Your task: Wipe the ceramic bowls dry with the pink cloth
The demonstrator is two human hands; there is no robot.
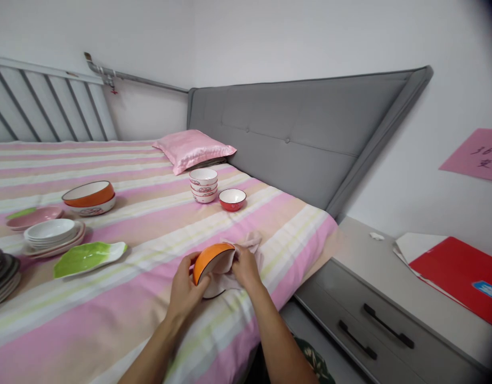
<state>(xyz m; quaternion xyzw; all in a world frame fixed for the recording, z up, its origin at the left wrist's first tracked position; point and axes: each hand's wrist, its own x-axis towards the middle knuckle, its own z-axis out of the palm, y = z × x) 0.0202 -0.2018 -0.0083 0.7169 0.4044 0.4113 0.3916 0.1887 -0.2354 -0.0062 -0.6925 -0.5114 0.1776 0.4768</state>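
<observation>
My left hand (185, 290) grips an orange bowl (209, 260) with a white inside and a dark rim, its thumb over the near edge. The bowl is tilted on its side, low over the striped bedspread. My right hand (246, 266) is closed on a pale pink cloth (251, 244), which reaches into the bowl and against its inner wall. Part of the cloth trails behind the right hand. Beyond my hands, a small red bowl (232, 199) stands upright beside a stack of white bowls (203, 186) with red patterns.
To the left lie a green leaf-shaped dish (88, 258), stacked white dishes (51, 230), a pink dish (35, 217), dark plates (3, 277) and a larger orange bowl (91, 193). A pink pillow (193, 149) rests by the grey headboard (285, 122). The nightstand (373, 282) holds a red folder (457, 277).
</observation>
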